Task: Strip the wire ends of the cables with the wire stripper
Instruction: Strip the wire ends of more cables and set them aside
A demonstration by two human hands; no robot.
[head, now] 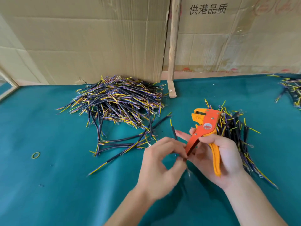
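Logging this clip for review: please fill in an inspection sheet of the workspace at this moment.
Surface: teal cloth table.
Job's things: orange wire stripper, head pointing away from the person.
Clutter: rubber band lying apart at left.
Grippers: right hand grips the stripper; left hand pinches one black cable.
Cables: big pile at centre, smaller pile behind the stripper, third pile at far right.
Surroundings: cardboard sheets, wooden stick.

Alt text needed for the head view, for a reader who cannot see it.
A person's right hand grips an orange wire stripper while the left hand pinches a black cable beside it, above a green table. Piles of cables lie behind, before cardboard.
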